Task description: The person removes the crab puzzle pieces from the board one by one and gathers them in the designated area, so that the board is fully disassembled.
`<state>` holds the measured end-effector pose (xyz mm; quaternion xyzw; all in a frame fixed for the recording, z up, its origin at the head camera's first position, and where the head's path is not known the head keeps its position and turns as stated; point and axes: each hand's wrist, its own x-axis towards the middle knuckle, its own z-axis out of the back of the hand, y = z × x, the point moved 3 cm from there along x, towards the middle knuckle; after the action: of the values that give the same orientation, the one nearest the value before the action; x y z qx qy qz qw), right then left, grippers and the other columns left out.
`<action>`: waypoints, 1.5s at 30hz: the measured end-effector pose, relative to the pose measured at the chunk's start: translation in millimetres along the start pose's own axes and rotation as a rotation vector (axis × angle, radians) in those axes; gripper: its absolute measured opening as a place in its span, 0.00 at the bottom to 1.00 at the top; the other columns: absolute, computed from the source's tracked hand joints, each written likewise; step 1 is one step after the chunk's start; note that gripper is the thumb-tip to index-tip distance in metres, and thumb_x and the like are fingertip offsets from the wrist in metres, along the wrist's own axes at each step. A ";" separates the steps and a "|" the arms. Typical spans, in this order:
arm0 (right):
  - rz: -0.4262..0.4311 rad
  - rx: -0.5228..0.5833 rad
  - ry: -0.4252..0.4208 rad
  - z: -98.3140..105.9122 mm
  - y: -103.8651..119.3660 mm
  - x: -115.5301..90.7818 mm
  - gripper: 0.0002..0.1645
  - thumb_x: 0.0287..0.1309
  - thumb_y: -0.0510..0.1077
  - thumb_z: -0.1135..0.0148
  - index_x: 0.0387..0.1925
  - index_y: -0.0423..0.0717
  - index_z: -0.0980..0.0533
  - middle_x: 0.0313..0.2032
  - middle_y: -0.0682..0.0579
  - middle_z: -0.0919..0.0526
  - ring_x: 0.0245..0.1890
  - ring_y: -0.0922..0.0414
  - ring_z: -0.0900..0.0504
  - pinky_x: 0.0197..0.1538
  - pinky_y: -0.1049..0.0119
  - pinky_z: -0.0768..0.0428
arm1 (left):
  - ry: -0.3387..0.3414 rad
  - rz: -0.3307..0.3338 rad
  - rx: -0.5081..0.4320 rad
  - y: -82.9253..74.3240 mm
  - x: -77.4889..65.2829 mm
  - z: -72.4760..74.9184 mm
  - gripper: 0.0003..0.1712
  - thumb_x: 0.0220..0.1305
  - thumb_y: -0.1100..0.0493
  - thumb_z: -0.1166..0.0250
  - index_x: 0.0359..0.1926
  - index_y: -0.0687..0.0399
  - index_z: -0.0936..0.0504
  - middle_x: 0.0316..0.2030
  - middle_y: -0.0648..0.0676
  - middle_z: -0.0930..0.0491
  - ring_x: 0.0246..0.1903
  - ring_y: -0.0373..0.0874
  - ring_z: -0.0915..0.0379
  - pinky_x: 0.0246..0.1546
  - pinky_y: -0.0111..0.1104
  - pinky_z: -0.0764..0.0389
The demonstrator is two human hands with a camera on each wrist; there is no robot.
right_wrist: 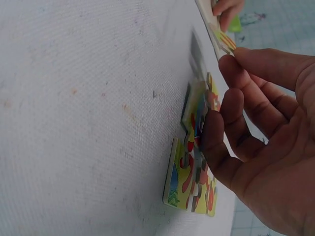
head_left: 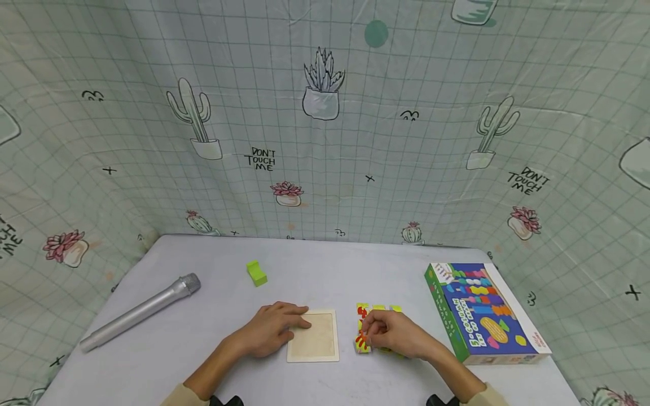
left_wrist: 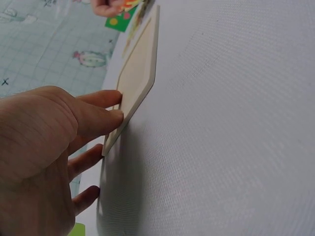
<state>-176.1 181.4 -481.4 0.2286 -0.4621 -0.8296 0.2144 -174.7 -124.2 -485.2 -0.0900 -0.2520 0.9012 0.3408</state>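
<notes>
My left hand [head_left: 272, 330] rests at the left side of a shallow square wooden puzzle tray [head_left: 317, 338]. In the left wrist view its thumb and index finger touch the tray's rim [left_wrist: 142, 86], the other fingers spread on the tabletop. My right hand [head_left: 401, 332] is above a group of yellow jigsaw puzzle pieces [right_wrist: 184, 182] with red and blue printing, right of the tray. Between thumb and index finger it pinches one jigsaw puzzle piece [right_wrist: 226, 41], yellow-green with orange stripes, held off the table. The hand hides part of the group in the head view.
A green curved block [head_left: 256, 273] lies behind the tray. At the left is a silver microphone [head_left: 142, 313], lying slantwise. The colourful game box [head_left: 487, 313] sits at the right, close to my right forearm. A patterned cloth [head_left: 325, 169] hangs behind the white table [head_left: 325, 265].
</notes>
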 end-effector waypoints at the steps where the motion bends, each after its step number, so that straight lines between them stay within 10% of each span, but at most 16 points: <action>1: -0.001 0.008 0.002 -0.2 0.2 -0.1 0.09 0.60 0.35 0.35 0.42 0.42 0.21 0.31 0.50 0.17 0.29 0.60 0.21 0.33 0.70 0.25 | 0.001 -0.001 0.000 -0.2 -0.1 0.0 0.22 0.68 0.66 0.38 0.59 0.43 0.18 0.70 0.52 0.30 0.69 0.54 0.38 0.59 0.62 0.38; 45: 0.065 -0.255 -0.098 -2.9 -4.9 1.5 0.06 0.61 0.42 0.31 0.36 0.53 0.22 0.25 0.61 0.20 0.24 0.67 0.26 0.29 0.71 0.28 | 0.008 0.011 0.011 -1.5 0.8 -0.1 0.22 0.68 0.66 0.39 0.59 0.42 0.17 0.70 0.51 0.30 0.69 0.54 0.38 0.59 0.63 0.38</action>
<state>-176.4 181.0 -487.2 0.1435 -0.3699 -0.8845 0.2456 -174.4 -122.7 -484.5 -0.0931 -0.2453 0.9041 0.3373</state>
